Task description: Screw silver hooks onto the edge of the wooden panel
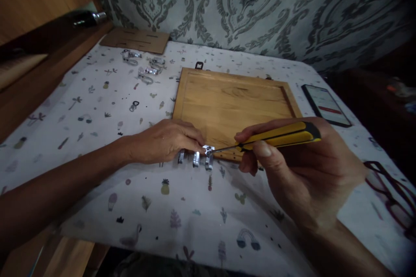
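Observation:
A yellow and black screwdriver (pixel 276 136) is gripped in my right hand (pixel 308 173), its shaft pointing left. Its tip meets the flat plate of a shiny metal hook (pixel 209 160) at the near edge of a framed wooden board (pixel 224 99). My left hand (pixel 169 140) is closed at the board's near left corner, fingertips pressed on that same hook's plate. Beside it, two more metal hooks (pixel 196 159) stick out from the edge, partly under my left fingers. Small dark holes show along the edge to the right.
Several loose metal hooks (pixel 152 69) lie at the back left, near a brown cardboard piece (pixel 136 40). A small dark ring fitting (pixel 134 105) is left of the board. At the right are a phone (pixel 326 104) and eyeglasses (pixel 390 194). A patterned wall (pixel 208 4) stands behind the table.

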Action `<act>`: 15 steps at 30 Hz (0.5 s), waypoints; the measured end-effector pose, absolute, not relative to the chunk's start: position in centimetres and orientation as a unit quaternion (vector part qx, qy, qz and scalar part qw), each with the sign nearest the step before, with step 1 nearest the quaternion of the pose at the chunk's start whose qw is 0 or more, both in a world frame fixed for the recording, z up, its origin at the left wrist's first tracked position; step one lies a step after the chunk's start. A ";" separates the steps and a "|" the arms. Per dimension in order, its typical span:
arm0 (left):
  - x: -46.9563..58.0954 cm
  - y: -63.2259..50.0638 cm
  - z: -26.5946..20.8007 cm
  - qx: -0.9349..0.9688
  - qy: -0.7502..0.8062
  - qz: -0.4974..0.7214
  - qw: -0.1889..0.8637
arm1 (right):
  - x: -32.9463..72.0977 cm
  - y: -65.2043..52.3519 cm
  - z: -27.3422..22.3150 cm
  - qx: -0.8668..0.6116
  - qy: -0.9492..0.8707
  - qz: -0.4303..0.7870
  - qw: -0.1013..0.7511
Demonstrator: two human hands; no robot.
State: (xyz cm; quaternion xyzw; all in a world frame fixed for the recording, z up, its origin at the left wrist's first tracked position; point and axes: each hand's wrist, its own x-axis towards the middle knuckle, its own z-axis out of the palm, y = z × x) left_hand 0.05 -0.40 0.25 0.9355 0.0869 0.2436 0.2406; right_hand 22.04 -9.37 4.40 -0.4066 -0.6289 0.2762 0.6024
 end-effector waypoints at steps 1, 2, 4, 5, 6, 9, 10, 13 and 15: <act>0.1 -0.4 0.3 0.936 0.086 0.245 0.238 | 22.1 -9.4 4.4 -0.403 -0.632 0.282 0.599; 0.1 -0.4 0.3 0.936 0.086 0.244 0.237 | 22.3 -9.4 4.4 -0.399 -0.635 0.291 0.594; 0.1 -0.4 0.3 0.937 0.083 0.243 0.236 | 22.4 -9.3 4.4 -0.392 -0.637 0.314 0.584; 0.1 -0.3 0.3 0.938 0.082 0.241 0.236 | 22.5 -9.3 4.4 -0.388 -0.637 0.325 0.582; 0.0 -0.3 0.4 0.939 0.080 0.238 0.236 | 22.5 -9.3 4.4 -0.387 -0.634 0.335 0.580; 0.0 -0.3 0.4 0.940 0.083 0.233 0.234 | 22.5 -9.3 4.5 -0.385 -0.628 0.343 0.583; 0.0 -0.3 0.4 0.940 0.085 0.232 0.236 | 22.5 -9.3 4.5 -0.385 -0.628 0.337 0.587; 0.0 -0.3 0.3 0.938 0.087 0.236 0.241 | 22.4 -9.3 4.7 -0.376 -0.633 0.309 0.601; 0.0 -0.3 0.3 0.937 0.088 0.238 0.240 | 22.4 -9.3 4.8 -0.374 -0.635 0.306 0.603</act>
